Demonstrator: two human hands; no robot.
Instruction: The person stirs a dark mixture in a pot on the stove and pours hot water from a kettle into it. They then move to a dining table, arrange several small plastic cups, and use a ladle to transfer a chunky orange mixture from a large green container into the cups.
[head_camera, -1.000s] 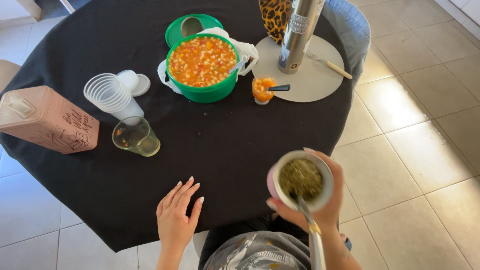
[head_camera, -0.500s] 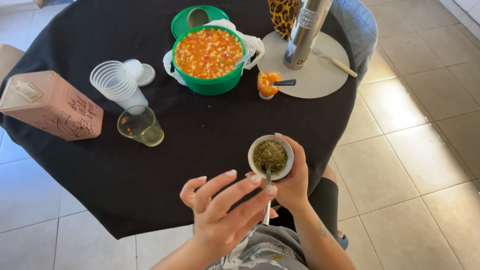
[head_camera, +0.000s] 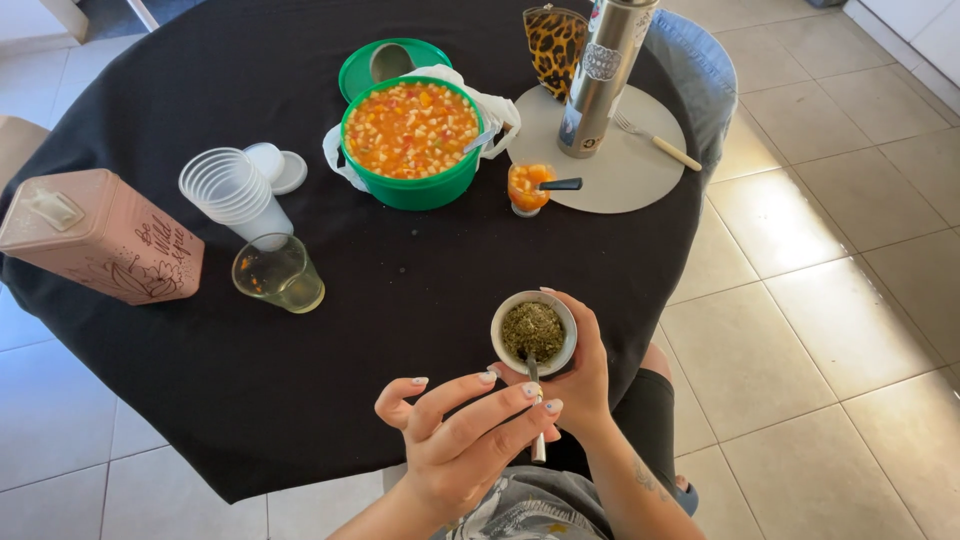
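Observation:
My right hand (head_camera: 580, 375) grips a small round cup (head_camera: 534, 331) filled with green dried herb, held over the near edge of the black-clothed round table (head_camera: 300, 360). A metal straw (head_camera: 537, 410) sticks out of the cup toward me. My left hand (head_camera: 462, 430) is raised just left of and below the cup, fingers spread, fingertips touching or nearly touching the straw. It holds nothing that I can see.
On the table stand a green bowl of orange chopped food (head_camera: 412, 135), a stack of clear plastic cups (head_camera: 233, 193), a glass (head_camera: 279, 273), a pink box (head_camera: 98, 238), a small orange-filled cup (head_camera: 527, 187), a steel flask (head_camera: 603, 75) and a fork (head_camera: 657, 141) on a round mat.
The right hand lowered the cup and drew it left toward the table edge. My left hand rose off the table and came up beside the straw.

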